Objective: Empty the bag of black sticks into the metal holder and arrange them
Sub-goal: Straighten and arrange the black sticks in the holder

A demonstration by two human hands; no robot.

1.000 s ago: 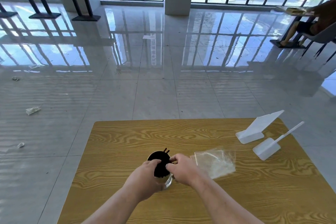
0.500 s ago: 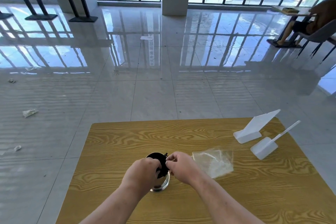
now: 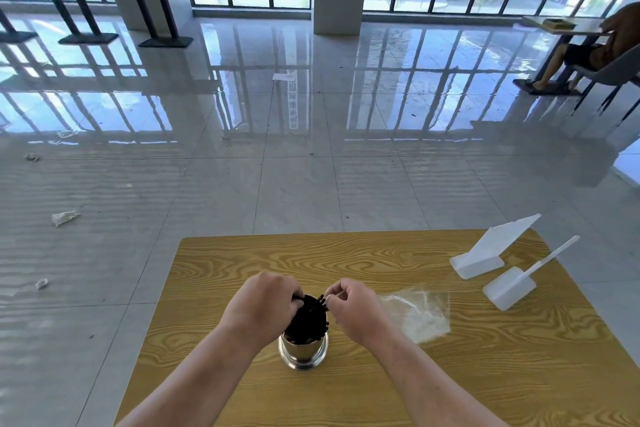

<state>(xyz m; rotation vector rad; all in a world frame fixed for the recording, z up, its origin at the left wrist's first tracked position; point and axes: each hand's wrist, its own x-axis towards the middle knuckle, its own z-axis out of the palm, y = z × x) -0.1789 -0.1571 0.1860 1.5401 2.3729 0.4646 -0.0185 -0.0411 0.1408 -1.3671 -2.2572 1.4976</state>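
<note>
A shiny metal holder (image 3: 303, 352) stands upright on the wooden table (image 3: 485, 374), packed with black sticks (image 3: 307, 317) whose tips rise above its rim. My left hand (image 3: 258, 308) curls over the left side of the bundle, fingers touching the stick tops. My right hand (image 3: 349, 310) is at the right side, fingertips pinched on the sticks near the rim. The empty clear plastic bag (image 3: 417, 317) lies flat on the table just right of my right hand.
Two white plastic stands (image 3: 485, 258) (image 3: 510, 288) sit at the table's far right corner. Beyond the table is glossy tiled floor with paper scraps (image 3: 64, 217). A person sits on a chair (image 3: 588, 59) at the far right.
Both hands have shifted from covering the holder's front to its two sides, so more of the metal body and stick tops shows. The bag has not moved.
</note>
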